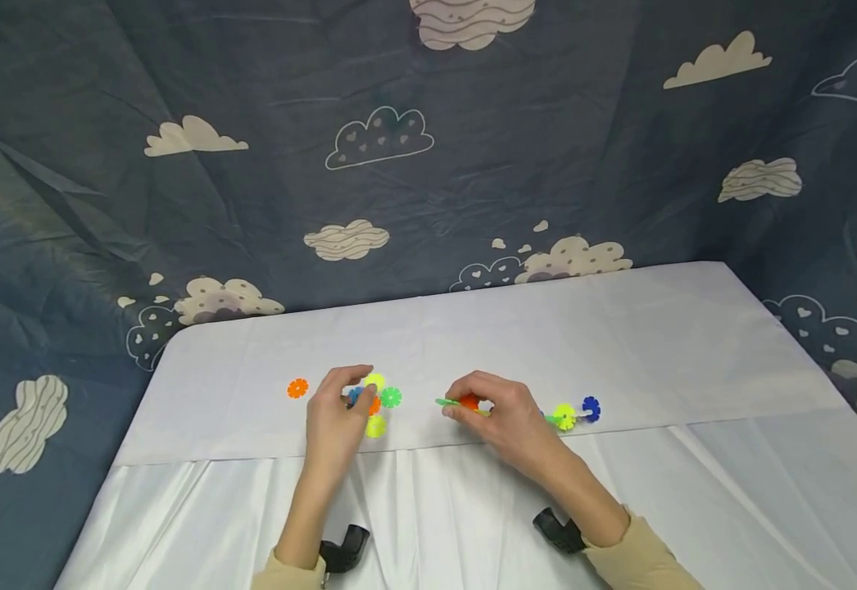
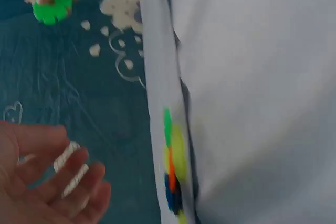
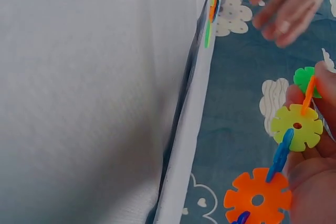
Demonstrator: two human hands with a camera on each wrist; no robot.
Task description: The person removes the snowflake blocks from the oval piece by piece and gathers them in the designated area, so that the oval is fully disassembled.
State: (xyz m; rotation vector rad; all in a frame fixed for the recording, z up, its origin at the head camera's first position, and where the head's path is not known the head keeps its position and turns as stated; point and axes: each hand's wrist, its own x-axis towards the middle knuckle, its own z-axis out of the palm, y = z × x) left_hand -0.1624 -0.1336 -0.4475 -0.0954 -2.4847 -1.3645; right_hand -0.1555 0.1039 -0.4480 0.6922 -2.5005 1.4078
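My right hand (image 1: 520,426) pinches a green disc (image 1: 444,401) at the end of a chain of notched plastic discs; the chain runs behind the hand to a yellow disc (image 1: 564,416) and a dark blue one (image 1: 591,409). In the right wrist view, the linked green (image 3: 303,78), yellow (image 3: 285,123), blue (image 3: 281,156) and orange (image 3: 247,195) discs hang beside the palm. My left hand (image 1: 334,422), fingers loosely bent and holding nothing in the left wrist view, is over a small group of discs with a green one (image 1: 392,397) at its right side.
A single orange disc (image 1: 297,388) lies left of my left hand on the white-covered table (image 1: 657,344). Behind the table hangs a dark blue cloth (image 1: 517,147) with cloud prints. The cover's front edge drops below the hands.
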